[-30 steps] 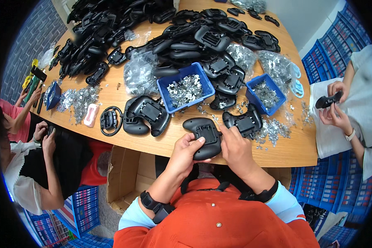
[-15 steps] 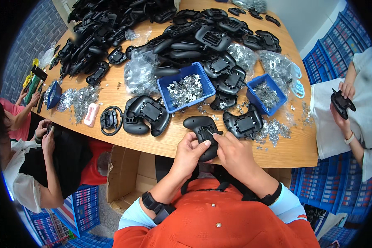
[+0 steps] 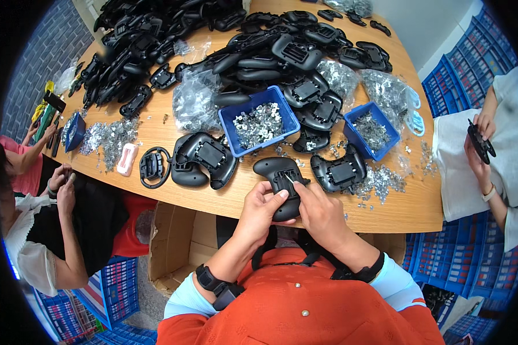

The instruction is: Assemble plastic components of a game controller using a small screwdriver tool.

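A black game controller shell [image 3: 269,167] lies back side up at the table's front edge, its battery recess uncovered. My left hand [image 3: 258,211] grips its left side, thumb on top and fingers underneath. Over the recess, my right hand [image 3: 321,211] is closed with its fingertips pressed in. A thin pale sliver [image 3: 289,179] shows at those fingertips; whether it is a loose metal piece or a tool tip I cannot make out. Just right of the shell rests another black controller shell [image 3: 343,173], beside scattered small metal clips [image 3: 381,183].
Blue bins [image 3: 229,127] of small metal pieces stand beyond my hands, with a second blue bin [image 3: 392,141] to the right. Black shells [image 3: 155,40] are heaped behind. A co-worker's hand [image 3: 487,126] holds a black shell at right; other people sit left. A cardboard box [image 3: 170,241] is below.
My hands and the controller shell have shifted slightly left. My right fingertips have moved a little within the battery recess. The co-worker on the right has turned their shell.
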`<action>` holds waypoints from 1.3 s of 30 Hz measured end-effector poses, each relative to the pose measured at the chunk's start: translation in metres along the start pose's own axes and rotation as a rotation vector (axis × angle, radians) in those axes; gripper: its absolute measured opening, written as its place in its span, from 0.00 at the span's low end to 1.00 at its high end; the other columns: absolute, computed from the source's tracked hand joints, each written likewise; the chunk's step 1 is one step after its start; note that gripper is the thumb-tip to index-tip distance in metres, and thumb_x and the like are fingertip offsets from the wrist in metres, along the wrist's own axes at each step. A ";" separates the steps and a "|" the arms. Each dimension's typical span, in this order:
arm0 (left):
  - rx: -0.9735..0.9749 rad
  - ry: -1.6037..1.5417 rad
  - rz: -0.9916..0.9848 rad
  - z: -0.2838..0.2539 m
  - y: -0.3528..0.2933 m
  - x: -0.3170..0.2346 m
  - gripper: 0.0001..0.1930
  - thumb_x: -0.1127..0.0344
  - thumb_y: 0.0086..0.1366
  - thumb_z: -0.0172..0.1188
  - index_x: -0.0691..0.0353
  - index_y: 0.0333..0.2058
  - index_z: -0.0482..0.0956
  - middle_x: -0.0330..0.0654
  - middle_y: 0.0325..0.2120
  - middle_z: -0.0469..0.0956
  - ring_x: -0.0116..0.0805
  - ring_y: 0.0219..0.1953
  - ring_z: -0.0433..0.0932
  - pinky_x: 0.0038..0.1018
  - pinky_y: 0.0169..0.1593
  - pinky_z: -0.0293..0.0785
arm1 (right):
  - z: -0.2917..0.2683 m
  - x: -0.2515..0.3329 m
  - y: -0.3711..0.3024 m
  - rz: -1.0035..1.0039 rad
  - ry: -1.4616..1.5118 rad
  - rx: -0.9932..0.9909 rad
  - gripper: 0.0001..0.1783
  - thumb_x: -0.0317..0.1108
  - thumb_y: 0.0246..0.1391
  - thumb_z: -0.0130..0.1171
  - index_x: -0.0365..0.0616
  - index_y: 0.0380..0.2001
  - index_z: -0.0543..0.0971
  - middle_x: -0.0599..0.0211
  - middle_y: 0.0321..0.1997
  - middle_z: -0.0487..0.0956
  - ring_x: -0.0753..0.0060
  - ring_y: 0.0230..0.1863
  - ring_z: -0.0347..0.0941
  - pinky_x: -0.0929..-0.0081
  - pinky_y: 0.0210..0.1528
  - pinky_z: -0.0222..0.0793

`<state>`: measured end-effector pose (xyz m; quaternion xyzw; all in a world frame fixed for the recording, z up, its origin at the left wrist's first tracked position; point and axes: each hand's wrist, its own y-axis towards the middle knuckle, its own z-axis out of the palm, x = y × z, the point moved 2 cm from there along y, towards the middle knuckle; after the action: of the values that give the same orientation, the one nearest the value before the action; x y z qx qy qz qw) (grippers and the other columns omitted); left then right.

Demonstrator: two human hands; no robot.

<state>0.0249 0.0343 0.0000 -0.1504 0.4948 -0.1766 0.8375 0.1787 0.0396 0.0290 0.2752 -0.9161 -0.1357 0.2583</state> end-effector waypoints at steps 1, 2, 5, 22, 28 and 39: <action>-0.001 0.000 0.000 -0.001 0.000 -0.001 0.14 0.68 0.68 0.57 0.66 0.48 0.66 0.46 0.36 0.81 0.34 0.34 0.83 0.31 0.31 0.85 | -0.003 0.000 0.002 0.024 -0.015 -0.017 0.21 0.24 0.47 0.59 0.37 0.48 0.75 0.59 0.34 0.73 0.58 0.25 0.76 0.65 0.26 0.74; -0.001 -0.035 -0.038 -0.003 -0.001 -0.001 0.14 0.68 0.68 0.57 0.66 0.48 0.67 0.46 0.36 0.81 0.34 0.34 0.83 0.31 0.31 0.85 | -0.005 0.000 0.003 0.048 -0.030 -0.034 0.22 0.24 0.46 0.59 0.37 0.48 0.75 0.59 0.34 0.73 0.57 0.24 0.76 0.65 0.26 0.74; -0.006 -0.087 -0.056 -0.005 -0.001 0.001 0.14 0.68 0.68 0.57 0.66 0.48 0.67 0.46 0.36 0.81 0.34 0.34 0.83 0.30 0.31 0.85 | -0.011 0.002 0.007 0.023 0.084 -0.071 0.19 0.20 0.47 0.58 0.38 0.46 0.77 0.60 0.31 0.74 0.56 0.26 0.75 0.65 0.26 0.71; -0.040 -0.026 0.008 0.004 -0.001 -0.002 0.14 0.69 0.68 0.56 0.70 0.47 0.65 0.47 0.35 0.81 0.33 0.32 0.83 0.28 0.29 0.85 | 0.005 0.007 0.003 -0.073 -0.096 0.073 0.28 0.31 0.43 0.65 0.31 0.50 0.73 0.58 0.37 0.73 0.64 0.24 0.77 0.71 0.24 0.74; -0.038 -0.040 0.007 0.003 0.001 -0.002 0.14 0.68 0.68 0.56 0.69 0.47 0.65 0.47 0.33 0.81 0.33 0.31 0.83 0.27 0.28 0.85 | 0.002 0.008 0.003 -0.106 -0.081 0.012 0.28 0.31 0.43 0.64 0.31 0.49 0.73 0.59 0.35 0.71 0.65 0.23 0.76 0.71 0.24 0.73; -0.089 0.011 0.121 0.004 0.003 0.010 0.13 0.70 0.67 0.57 0.68 0.45 0.64 0.47 0.33 0.80 0.32 0.29 0.83 0.27 0.27 0.84 | 0.000 0.015 0.010 -0.072 -0.141 0.079 0.23 0.30 0.47 0.61 0.32 0.47 0.74 0.58 0.33 0.73 0.63 0.23 0.78 0.69 0.22 0.74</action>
<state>0.0330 0.0332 -0.0073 -0.1563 0.5151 -0.1042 0.8363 0.1635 0.0394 0.0389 0.3074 -0.9262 -0.1277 0.1769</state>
